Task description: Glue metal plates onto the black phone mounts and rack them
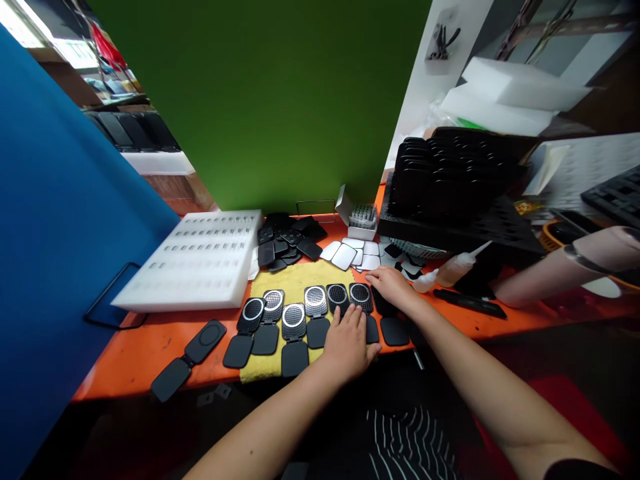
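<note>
Panels (295, 360) on cloth (295, 276), bottles (455, 269) right

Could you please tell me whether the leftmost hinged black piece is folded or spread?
Spread: the black piece has its two panels lying end to end, hinge between.

No text, label, brand, number or sign can be read anywhere in view, all the way round from twelve o'clock; the cluttered edges are too blurred to tell.

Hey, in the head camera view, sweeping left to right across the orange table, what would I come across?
White foam tray, pile of black pieces, left hand, right hand, squeeze bottle with long nozzle, pink cylinder.
</note>
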### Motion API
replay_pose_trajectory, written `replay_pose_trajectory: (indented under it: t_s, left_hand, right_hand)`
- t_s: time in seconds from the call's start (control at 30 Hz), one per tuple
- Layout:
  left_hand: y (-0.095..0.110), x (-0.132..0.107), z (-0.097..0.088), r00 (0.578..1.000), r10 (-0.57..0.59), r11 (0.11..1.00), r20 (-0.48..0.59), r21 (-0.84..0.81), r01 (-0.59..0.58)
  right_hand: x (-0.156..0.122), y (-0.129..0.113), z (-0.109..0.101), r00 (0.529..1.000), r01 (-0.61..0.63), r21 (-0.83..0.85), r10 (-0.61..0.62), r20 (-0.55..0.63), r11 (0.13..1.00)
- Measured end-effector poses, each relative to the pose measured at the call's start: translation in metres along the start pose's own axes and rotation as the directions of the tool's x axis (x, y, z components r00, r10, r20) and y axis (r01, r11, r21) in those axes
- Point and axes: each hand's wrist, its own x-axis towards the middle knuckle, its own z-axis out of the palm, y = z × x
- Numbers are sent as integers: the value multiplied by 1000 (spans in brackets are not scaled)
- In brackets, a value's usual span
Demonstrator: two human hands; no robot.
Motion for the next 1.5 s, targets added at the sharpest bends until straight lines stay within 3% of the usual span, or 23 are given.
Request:
replay_pose_trajectory:
  t_s: [0.2, 0.3, 0.53, 0.73, 1.1, 1.33, 1.5]
  left_hand:
    - [1, 0, -6, 1000, -15, 999, -15, -47, 14]
    - [-3, -11, -10, 999, -4, 998, -37, -56, 2]
    - [-35, -40, -10, 994, -101, 995, -51, 6, 101]
    - [-44, -28, -4, 996, -65, 996, -55, 62, 68]
    - [-69, -20, -2, 990, 138, 981, 16, 135, -139]
    - [-67, -21, -4, 990, 143, 982, 0, 126, -142]
    - [-60, -29, -15, 991, 132, 990, -21, 44, -131]
  right_hand:
    - [-15, 9, -13, 990, -55, 123, 70, -123, 991]
    - [-25, 3, -11, 991, -37, 156, 57, -124, 987]
    - [-63, -39, 21, 971, 239, 54, -239, -7, 969]
    - [-88, -47, 47, 950, 311, -94, -312, 4, 946]
    - [-94, -37, 50, 937, 347, -116, -349, 1, 931]
    - [-93, -38, 47, 942, 337, -68, -336, 25, 939]
    - [-101, -42, 42, 938, 341, -19, -342, -49, 940]
